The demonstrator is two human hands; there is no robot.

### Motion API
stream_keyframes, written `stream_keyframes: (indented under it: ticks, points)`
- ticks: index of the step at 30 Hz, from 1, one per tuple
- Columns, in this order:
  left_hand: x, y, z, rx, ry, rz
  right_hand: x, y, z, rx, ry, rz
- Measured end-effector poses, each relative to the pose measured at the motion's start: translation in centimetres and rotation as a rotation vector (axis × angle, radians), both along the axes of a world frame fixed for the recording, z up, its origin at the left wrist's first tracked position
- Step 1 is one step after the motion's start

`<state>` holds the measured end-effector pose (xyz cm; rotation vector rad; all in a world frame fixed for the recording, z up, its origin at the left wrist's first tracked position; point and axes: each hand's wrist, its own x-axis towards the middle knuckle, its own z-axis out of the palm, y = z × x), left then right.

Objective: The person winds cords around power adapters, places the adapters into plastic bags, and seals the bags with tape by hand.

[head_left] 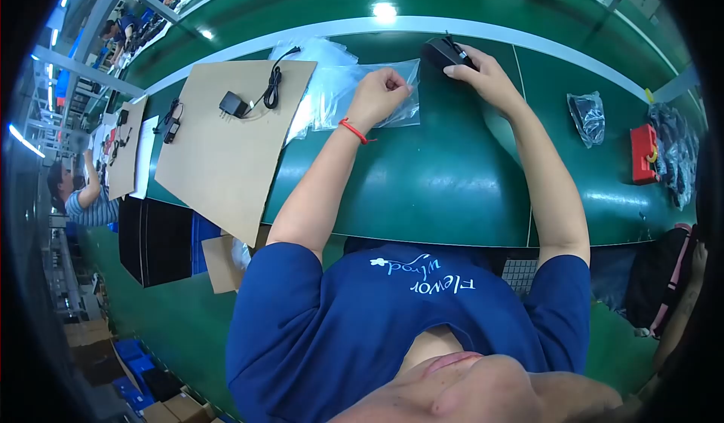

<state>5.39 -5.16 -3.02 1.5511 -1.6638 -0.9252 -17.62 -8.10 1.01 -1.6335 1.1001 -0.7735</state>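
My right hand (486, 80) grips a black power adapter (437, 55) with its bundled cable, held over the green table. To the left, my left hand (381, 97), with a red string bracelet at the wrist, is closed in a pinch over a clear plastic bag (409, 110). Whether the fingertips have caught the bag's film I cannot tell. More clear plastic bags (320, 50) lie stacked behind and left of that hand. Another black adapter (234, 105), its plug prongs showing and its cable tied in a coil, rests on a brown cardboard sheet (226, 159).
On the right of the table (452, 189) lie a bagged black item (587, 118), a red box (643, 154) and several more bagged items (675, 148). One more adapter (172, 127) sits at the cardboard's left edge. A co-worker (83, 189) is at the far left.
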Motion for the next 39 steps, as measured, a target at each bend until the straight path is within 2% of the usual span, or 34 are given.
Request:
stream_keyframes:
  ticks: [1, 4, 8, 11, 12, 15, 19, 21, 24, 27, 29, 32, 36, 37, 39]
  points:
    - [0.0, -0.1, -0.4, -0.026, -0.01, -0.003, 0.0, 0.3, 0.0, 0.001, 0.006, 0.0]
    - [-0.1, 0.3, -0.9, -0.072, -0.033, -0.004, 0.6, 1.4, -0.6, 0.067, -0.202, 0.19]
    - [-0.1, 1.0, 0.1, -0.076, -0.06, 0.016, 2.0, 1.8, -1.7, 0.124, -0.118, 0.339]
    - [0.4, 1.5, 1.2, 0.062, 0.238, 0.131, 1.8, 1.6, -1.5, 0.214, -0.126, 0.369]
    - [0.7, 1.6, 1.2, 0.066, 0.238, 0.132, 1.7, 1.4, -1.4, 0.257, -0.128, 0.382]
    - [1.3, 1.3, 1.3, -0.205, 0.21, 0.077, 2.1, 1.3, -0.6, 0.26, -0.035, 0.386]
    - [0.7, 1.8, 1.7, -0.328, 0.091, 0.041, 2.5, 1.3, -0.9, 0.28, -0.046, 0.367]
    - [0.8, 2.3, 2.6, -0.295, 0.141, 0.046, 2.5, 1.2, -1.1, 0.29, -0.069, 0.357]
    - [0.9, 2.4, 3.2, -0.242, 0.23, 0.061, 2.6, 0.5, -1.2, 0.374, -0.049, 0.166]
    - [0.0, 2.2, 1.8, -0.193, 0.262, 0.063, 2.8, 0.8, -1.5, 0.332, -0.087, 0.115]
    - [0.1, 1.1, -0.7, -0.181, 0.288, 0.08, 3.1, 1.5, -2.1, 0.314, -0.104, 0.098]
    - [0.5, 0.1, -2.4, -0.169, 0.336, 0.102, 3.3, 2.7, -3.3, -0.389, 0.145, -0.099]
    - [0.1, 0.5, -1.2, -0.07, 0.431, 0.078, 2.8, 3.0, -2.0, -0.452, 0.331, -0.068]
    - [-0.2, 0.5, -1.5, -0.13, 0.416, 0.099, 2.7, 3.0, -2.2, -0.452, 0.332, -0.07]
    - [-0.5, 0.5, -1.8, -0.251, 0.382, 0.142, 2.5, 2.9, -3.1, -0.618, 0.32, -0.008]
